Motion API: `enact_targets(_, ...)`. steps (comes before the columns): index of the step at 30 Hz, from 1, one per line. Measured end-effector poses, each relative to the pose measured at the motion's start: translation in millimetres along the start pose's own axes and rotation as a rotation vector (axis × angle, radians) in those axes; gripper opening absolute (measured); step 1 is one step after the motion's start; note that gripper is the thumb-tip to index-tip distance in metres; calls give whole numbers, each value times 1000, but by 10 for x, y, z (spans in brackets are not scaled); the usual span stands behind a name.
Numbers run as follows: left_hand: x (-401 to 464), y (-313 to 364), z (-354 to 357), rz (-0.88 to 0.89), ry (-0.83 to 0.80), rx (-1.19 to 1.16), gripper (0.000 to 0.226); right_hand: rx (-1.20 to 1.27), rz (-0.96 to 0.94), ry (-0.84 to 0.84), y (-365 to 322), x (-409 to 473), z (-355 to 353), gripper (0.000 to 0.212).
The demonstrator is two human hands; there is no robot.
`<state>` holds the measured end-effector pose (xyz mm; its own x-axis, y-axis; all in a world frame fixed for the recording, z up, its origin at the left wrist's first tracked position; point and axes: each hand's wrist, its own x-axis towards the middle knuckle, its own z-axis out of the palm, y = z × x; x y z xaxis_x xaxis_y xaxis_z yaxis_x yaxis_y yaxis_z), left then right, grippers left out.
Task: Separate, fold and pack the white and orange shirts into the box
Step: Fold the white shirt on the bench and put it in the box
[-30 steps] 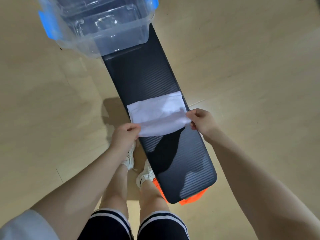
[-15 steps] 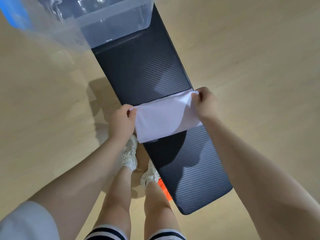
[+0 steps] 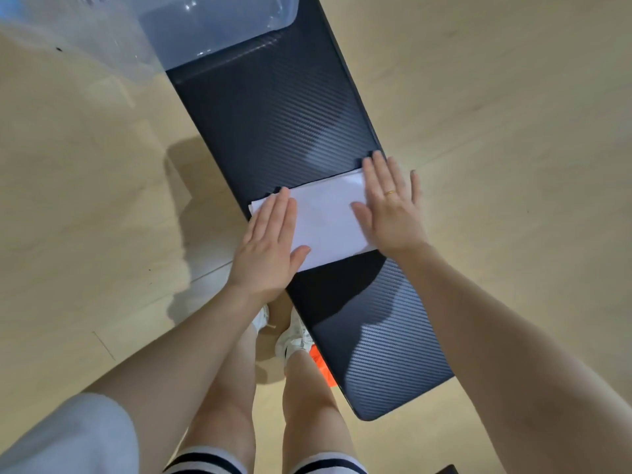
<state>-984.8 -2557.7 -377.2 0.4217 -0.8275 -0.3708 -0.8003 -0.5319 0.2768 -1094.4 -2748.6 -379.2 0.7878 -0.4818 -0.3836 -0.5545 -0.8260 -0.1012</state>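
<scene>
A folded white shirt (image 3: 325, 220) lies as a neat rectangle across the middle of a long dark table (image 3: 273, 107) with a woven, ribbed-looking surface, which runs from the top centre of the frame down to the lower right. Both hands are spread flat, palms down, with fingers straight and nothing gripped. The left hand (image 3: 270, 248) presses on the left end of the shirt, its fingers pointing toward the upper right and its thumb lying across the lower edge of the cloth. The right hand (image 3: 390, 203) covers the right end of the shirt, with its fingertips reaching past the cloth onto the table's right edge; a thin gold ring (image 3: 389, 192) sits on one finger. The two hands are apart, with bare white cloth showing between them.

A clear plastic box (image 3: 212, 18) stands at the far end of the table, in the upper left of the frame, well apart from the shirt. A small patch of orange shirt (image 3: 321, 366) peeks out below the table's left edge, just beside the person's white shoes (image 3: 294, 340), lower centre. The floor (image 3: 513, 97) around is pale wood.
</scene>
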Motion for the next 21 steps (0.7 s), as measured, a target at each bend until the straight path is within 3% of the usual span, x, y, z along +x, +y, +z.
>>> enact_targets(3, -29, 49, -74, -212, 2, -227, 66, 281, 195, -31, 144, -42, -81, 57)
enact_targets(5, -76, 89, -150, -402, 52, -461, 68, 523, 321, 35, 154, -139, -127, 44)
enact_targets(8, -118, 140, -195, -599, 119, -819, 63, 685, 501, 100, 56, -316, -157, 29)
enact_targets(11, -77, 186, -228, -835, 173, -975, 40, 787, 617, 62, -47, -353, -189, 13)
enact_targets(13, -41, 185, -227, -952, 175, -1027, 37, 883, 725, 15, -89, -328, -212, 6)
enact_targets(17, -26, 206, -297, -1058, 118, -1237, 37, 1036, 920, -183, -146, -295, -291, 13)
enact_targets(21, -147, 242, -656, -938, 61, -1316, 33, 1235, 909, -336, -107, -404, -605, 6)
